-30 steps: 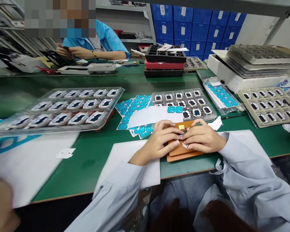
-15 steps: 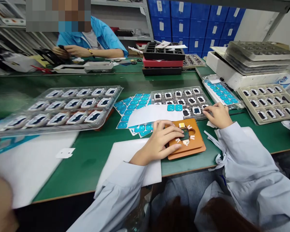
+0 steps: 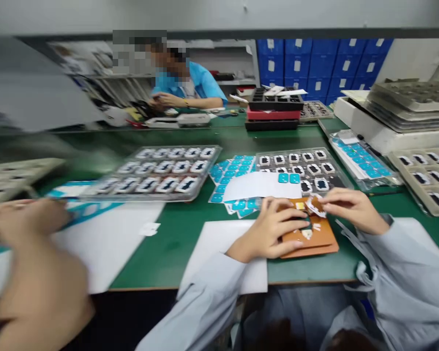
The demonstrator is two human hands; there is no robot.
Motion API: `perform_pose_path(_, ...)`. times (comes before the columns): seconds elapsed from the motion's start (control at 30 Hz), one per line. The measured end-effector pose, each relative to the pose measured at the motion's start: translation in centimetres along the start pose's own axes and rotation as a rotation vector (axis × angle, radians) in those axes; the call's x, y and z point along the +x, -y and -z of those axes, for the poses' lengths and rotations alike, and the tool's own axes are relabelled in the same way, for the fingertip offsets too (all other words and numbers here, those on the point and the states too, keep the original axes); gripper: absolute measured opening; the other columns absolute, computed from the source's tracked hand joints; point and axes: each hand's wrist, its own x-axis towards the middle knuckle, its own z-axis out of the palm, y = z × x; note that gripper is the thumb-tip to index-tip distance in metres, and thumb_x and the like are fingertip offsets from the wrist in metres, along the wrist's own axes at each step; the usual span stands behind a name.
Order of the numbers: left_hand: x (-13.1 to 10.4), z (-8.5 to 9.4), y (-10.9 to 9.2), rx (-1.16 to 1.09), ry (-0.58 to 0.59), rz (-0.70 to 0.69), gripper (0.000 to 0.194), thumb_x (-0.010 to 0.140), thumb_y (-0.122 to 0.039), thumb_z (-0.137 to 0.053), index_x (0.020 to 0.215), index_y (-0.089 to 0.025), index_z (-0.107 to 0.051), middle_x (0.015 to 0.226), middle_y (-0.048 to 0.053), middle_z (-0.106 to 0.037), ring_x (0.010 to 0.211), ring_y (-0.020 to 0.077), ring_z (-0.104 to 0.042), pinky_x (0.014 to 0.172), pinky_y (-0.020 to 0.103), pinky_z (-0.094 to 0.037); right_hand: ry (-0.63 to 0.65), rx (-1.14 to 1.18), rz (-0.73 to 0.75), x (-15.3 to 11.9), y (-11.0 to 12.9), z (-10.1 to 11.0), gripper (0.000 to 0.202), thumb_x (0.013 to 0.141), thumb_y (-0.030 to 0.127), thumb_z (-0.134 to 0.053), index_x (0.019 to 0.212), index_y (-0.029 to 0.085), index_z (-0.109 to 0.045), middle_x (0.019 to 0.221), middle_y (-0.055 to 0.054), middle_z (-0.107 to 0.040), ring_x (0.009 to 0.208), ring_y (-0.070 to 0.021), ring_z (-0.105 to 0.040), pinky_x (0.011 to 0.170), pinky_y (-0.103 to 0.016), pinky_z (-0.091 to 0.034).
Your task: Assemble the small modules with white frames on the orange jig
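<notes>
In the head view, my left hand (image 3: 274,228) lies over an orange block (image 3: 316,240) at the table's front edge. Its fingers are stretched out, and the fingertips touch a dark piece (image 3: 306,222) set in the block. Thumb and fingers of my right hand (image 3: 353,208) pinch a small white-edged frame (image 3: 316,206) above the block's far right part. A yellow patch (image 3: 300,206) and small white tabs (image 3: 316,226) show on the block. Behind it stands a clear tray (image 3: 314,156) of similar white-edged parts, with a white sheet (image 3: 256,185) bearing two blue stickers over its front corner.
Blue sticker sheets (image 3: 227,178) lie left of the tray. A larger parts tray (image 3: 201,187) stands further left, near another person's blurred arm (image 3: 40,273). A beige tray (image 3: 419,195) is at right. Across the table sits a co-worker in blue (image 3: 205,80).
My right hand has moved from the clear tray to the orange block, now holding a white-edged frame. My left hand stays on the block. The whole view has shifted, showing more at left.
</notes>
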Motion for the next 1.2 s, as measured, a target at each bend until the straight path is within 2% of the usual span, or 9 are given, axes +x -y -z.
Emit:
perform_pose_path(0.13, -0.1, -0.4, -0.1, 0.034, 0.009, 0.04, 0.049, 0.092, -0.06, -0.047, 0.119, -0.024, -0.068, 0.126, 0.006, -0.068, 0.114, 0.0274, -0.049, 0.1, 0.045, -0.027, 0.088, -0.174, 0.079, -0.4, -0.5, 0.2, 0.027, 0.085, 0.048, -0.069, 0.09, 0.023, -0.077, 0.077, -0.005, -0.071, 0.065, -0.0164, -0.065, 0.056, -0.027, -0.053)
perform_pose_path(0.23, -0.1, -0.6, -0.2, 0.06, 0.026, 0.067, 0.047, 0.09, -0.059, -0.053, 0.116, -0.024, -0.069, 0.125, 0.005, -0.068, 0.114, 0.0274, -0.049, 0.1, 0.044, -0.028, 0.142, -0.19, 0.151, -0.4, -1.2, 0.3, 0.02, 0.087, 0.043, -0.067, 0.086, 0.025, -0.076, 0.074, -0.004, -0.068, 0.063, -0.0162, -0.063, 0.057, -0.027, -0.053)
perform_pose_path(0.3, -0.1, -0.7, -0.3, 0.065, 0.021, 0.07, 0.045, 0.089, -0.058, -0.055, 0.115, -0.024, -0.069, 0.125, 0.005, -0.068, 0.114, 0.0273, -0.049, 0.1, 0.044, -0.028, 0.124, -0.211, 0.183, -0.4, -1.4, 0.3, 0.021, 0.087, 0.046, -0.066, 0.086, 0.028, -0.076, 0.08, -0.006, -0.066, 0.072, -0.0185, -0.065, 0.063, -0.03, -0.056)
perform_pose_path(0.4, -0.1, -0.7, -0.4, 0.059, 0.006, 0.052, 0.042, 0.088, -0.055, -0.06, 0.114, -0.023, -0.07, 0.124, 0.004, -0.069, 0.114, 0.026, -0.049, 0.101, 0.043, -0.028, 0.033, -0.3, 0.19, -0.3, -1.6, 0.6, 0.025, 0.086, 0.053, -0.065, 0.093, 0.033, -0.076, 0.103, -0.011, -0.066, 0.095, -0.0244, -0.067, 0.074, -0.034, -0.058)
perform_pose_path(0.47, -0.1, -0.7, -0.4, 0.067, 0.021, 0.059, 0.04, 0.088, -0.053, -0.062, 0.113, -0.023, -0.07, 0.125, 0.004, -0.068, 0.116, 0.0257, -0.048, 0.103, 0.042, -0.028, 0.031, -0.327, 0.182, -0.2, -1.9, 0.8, 0.026, 0.086, 0.055, -0.064, 0.094, 0.033, -0.075, 0.113, -0.01, -0.067, 0.103, -0.0269, -0.067, 0.077, -0.036, -0.059)
perform_pose_path(0.6, 0.0, -0.8, -0.4, 0.104, 0.062, 0.087, 0.041, 0.087, -0.054, -0.063, 0.113, -0.024, -0.07, 0.126, 0.003, -0.068, 0.118, 0.0263, -0.048, 0.103, 0.043, -0.028, 0.087, -0.312, 0.22, -0.2, -2.2, 1.0, 0.022, 0.088, 0.053, -0.063, 0.094, 0.035, -0.074, 0.106, -0.006, -0.073, 0.095, -0.026, -0.071, 0.081, -0.037, -0.061)
perform_pose_path(0.8, 0.2, -0.7, -0.6, 0.119, 0.059, 0.082, 0.038, 0.085, -0.051, -0.067, 0.111, -0.023, -0.071, 0.125, 0.001, -0.069, 0.117, 0.0245, -0.049, 0.103, 0.041, -0.027, 0.036, -0.444, 0.287, -0.7, -2.7, 0.8, 0.027, 0.083, 0.063, -0.063, 0.095, 0.04, -0.07, 0.105, -0.003, -0.075, 0.092, -0.0268, -0.072, 0.073, -0.041, -0.062)
perform_pose_path(1.0, 0.3, -0.4, -1.0, 0.125, 0.068, 0.106, 0.037, 0.084, -0.05, -0.069, 0.111, -0.024, -0.072, 0.127, -0.002, -0.068, 0.119, 0.0242, -0.048, 0.103, 0.041, -0.027, 0.067, -0.495, 0.359, -0.7, -3.2, 0.8, 0.023, 0.087, 0.056, -0.06, 0.104, 0.042, -0.067, 0.11, -0.004, -0.073, 0.097, -0.0279, -0.071, 0.082, -0.047, -0.06)
perform_pose_path(1.2, 0.0, -0.6, -0.6, 0.01, 0.008, 0.082, 0.034, 0.09, -0.05, -0.061, 0.108, -0.023, -0.072, 0.123, 0.0, -0.07, 0.119, 0.0238, -0.047, 0.107, 0.041, -0.027, 0.023, -0.446, 0.391, -0.5, -2.0, 0.4, 0.015, 0.086, 0.042, -0.067, 0.099, 0.034, -0.069, 0.106, -0.004, -0.074, 0.092, -0.0268, -0.07, 0.076, -0.045, -0.058)
